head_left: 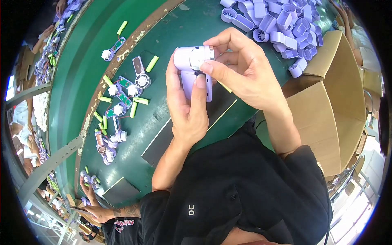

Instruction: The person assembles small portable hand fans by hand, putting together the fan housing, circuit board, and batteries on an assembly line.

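Assembling the casing [184, 59], seemingly; left grip [188, 110] clasps it; right grip [253, 69] pinches its end; next move wants careful alignment.

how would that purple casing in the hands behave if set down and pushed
The casing is probably stiff: it shows no bending between the left hand and right hand. Its smooth surface may be slightly slippery. The round barrel might start to roll, though the flat-sided handle would likely stop it.
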Demonstrator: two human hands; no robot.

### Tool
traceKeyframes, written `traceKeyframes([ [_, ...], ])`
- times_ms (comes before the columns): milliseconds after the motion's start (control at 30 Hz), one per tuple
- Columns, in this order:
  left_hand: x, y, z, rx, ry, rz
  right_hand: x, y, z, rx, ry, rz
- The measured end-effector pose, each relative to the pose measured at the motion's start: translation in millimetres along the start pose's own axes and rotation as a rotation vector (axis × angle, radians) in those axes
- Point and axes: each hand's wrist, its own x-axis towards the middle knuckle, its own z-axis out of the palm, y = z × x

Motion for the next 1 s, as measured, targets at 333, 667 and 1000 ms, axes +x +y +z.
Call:
traceKeyframes([
  [333,-5.0,5.0,-5.9,-0.037,-0.094,0.007,1.7,-1.8,-3.5,0.091,-0.014,-0.013],
  [667,-5.6,3.2,-10.2,-0.032,-0.188,-0.040,4.0,6.2,-12.7,-0.031,-0.085,-0.111],
  [1000,-14.4,8.1,-5.5,-0.425,-0.349,-0.296,24.7,12.1,-3.7,-0.040,-0.002,-0.244],
])
